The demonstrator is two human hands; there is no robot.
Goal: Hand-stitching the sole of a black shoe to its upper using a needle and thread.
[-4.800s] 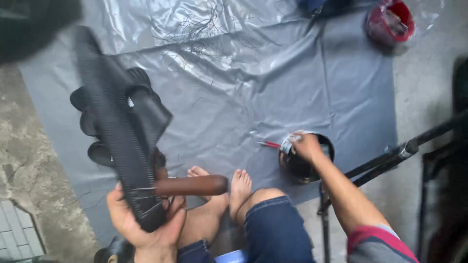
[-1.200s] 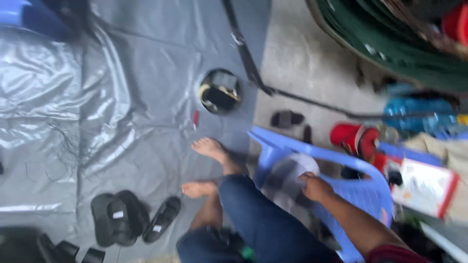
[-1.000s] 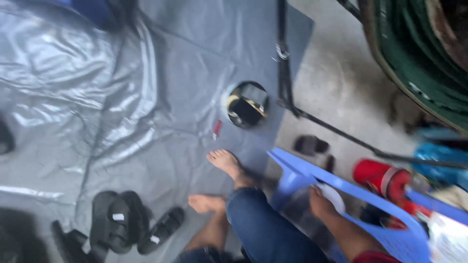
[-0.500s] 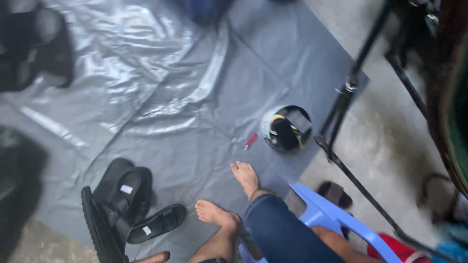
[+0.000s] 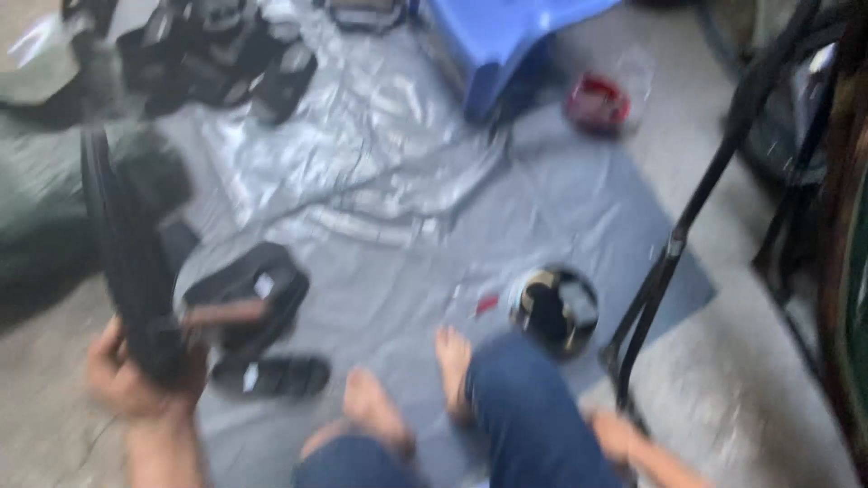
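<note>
The view is blurred by motion. My left hand [image 5: 136,380] grips the lower end of a long black ribbed sole [image 5: 122,244] that stands up from it, with a brown handle [image 5: 221,314] sticking out to the right by the fingers. My right hand [image 5: 615,438] hangs low beside my blue-jeaned leg [image 5: 524,416] and holds nothing that I can see. My bare feet [image 5: 407,389] rest on a grey plastic sheet [image 5: 398,199]. A round dark tin [image 5: 553,307] sits on the sheet just ahead of my right foot, with a small red item [image 5: 486,304] beside it.
Black sandals and soles [image 5: 258,298] lie on the sheet near my left hand, and more black pieces [image 5: 217,54] are piled at the top left. A blue plastic stool [image 5: 497,36] and a red container [image 5: 599,101] stand at the far edge. A black metal stand [image 5: 678,235] rises at the right.
The view has swung back towards the sheet. My left hand with the black sole has come into view at the left, and my right hand has left the blue chair behind me.
</note>
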